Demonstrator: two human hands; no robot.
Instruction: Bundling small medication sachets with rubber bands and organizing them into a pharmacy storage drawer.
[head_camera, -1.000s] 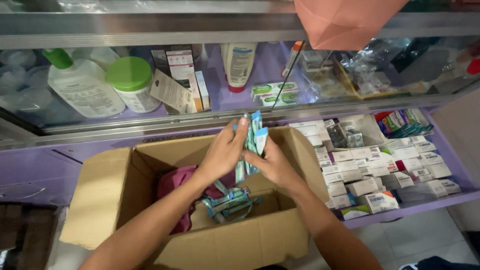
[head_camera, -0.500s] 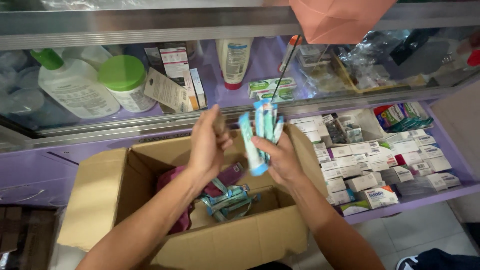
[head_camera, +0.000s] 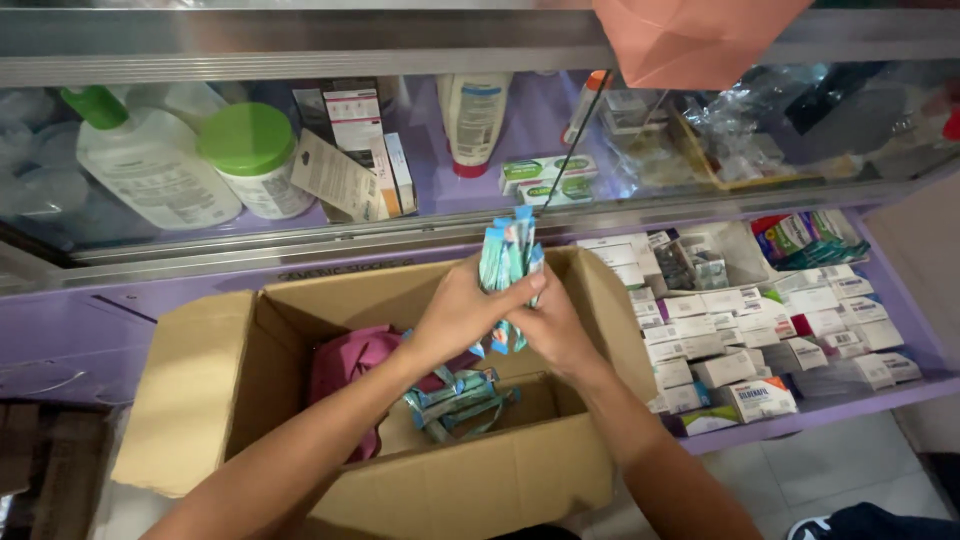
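Both my hands are clasped around an upright bundle of slim blue and teal sachets (head_camera: 508, 262) above an open cardboard box (head_camera: 190, 400). My left hand (head_camera: 458, 318) wraps the bundle from the left, its fingers across the front. My right hand (head_camera: 553, 326) holds the same bundle from the right and behind. More loose teal sachets (head_camera: 455, 400) lie on the box floor, next to a crumpled pink bag (head_camera: 345, 368) at its left side.
Behind the box runs a glass display case with a white pump bottle (head_camera: 150, 165), a green-lidded jar (head_camera: 255, 158), a tube (head_camera: 473, 115) and small cartons. A purple shelf (head_camera: 800, 412) at the right carries several white medicine boxes (head_camera: 760, 330). A pink object (head_camera: 690, 35) hangs at the top.
My left hand, apart from the bundle half a second ago, has closed over it again. The bundle now stands straighter and slightly lower.
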